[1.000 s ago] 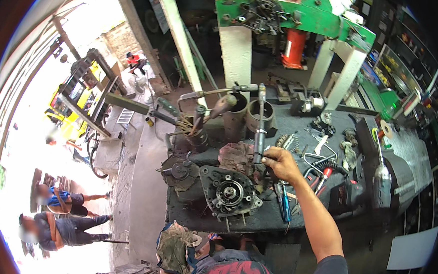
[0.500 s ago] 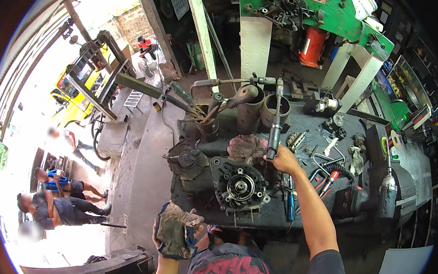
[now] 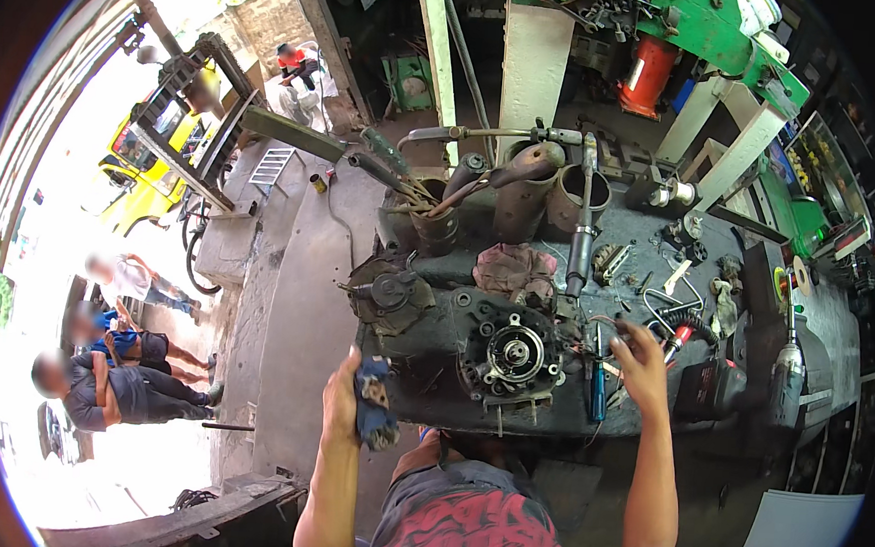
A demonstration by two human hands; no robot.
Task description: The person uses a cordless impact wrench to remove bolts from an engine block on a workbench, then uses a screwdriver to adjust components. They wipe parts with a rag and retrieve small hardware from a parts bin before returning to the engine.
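Note:
My left hand point(image 3: 340, 400) grips a dirty blue and brown rag point(image 3: 376, 406) in front of the bench's near left edge. My right hand point(image 3: 642, 364), fingers apart and nothing in it, hovers over the bench's near edge beside a blue-handled tool point(image 3: 599, 392). Between the hands sits a greasy metal housing point(image 3: 515, 354) with a round bearing-like ring and a central shaft facing up. Behind its right side is a long metal bar with a dark grip point(image 3: 580, 254); its top meets a horizontal bar. A second rounded housing part point(image 3: 388, 293) lies to the left.
A pink-brown cloth point(image 3: 515, 270) lies behind the housing. Metal cylinders hold tools, including one can point(image 3: 434, 229). Loose parts and a red-and-black tool point(image 3: 682, 339) cover the right side. A power tool point(image 3: 788, 367) stands far right. Several people are at the left, outside.
My right hand has let go of the dark grip and moved right and nearer. The rag in my left hand has turned and looks more bunched. The view has shifted slightly.

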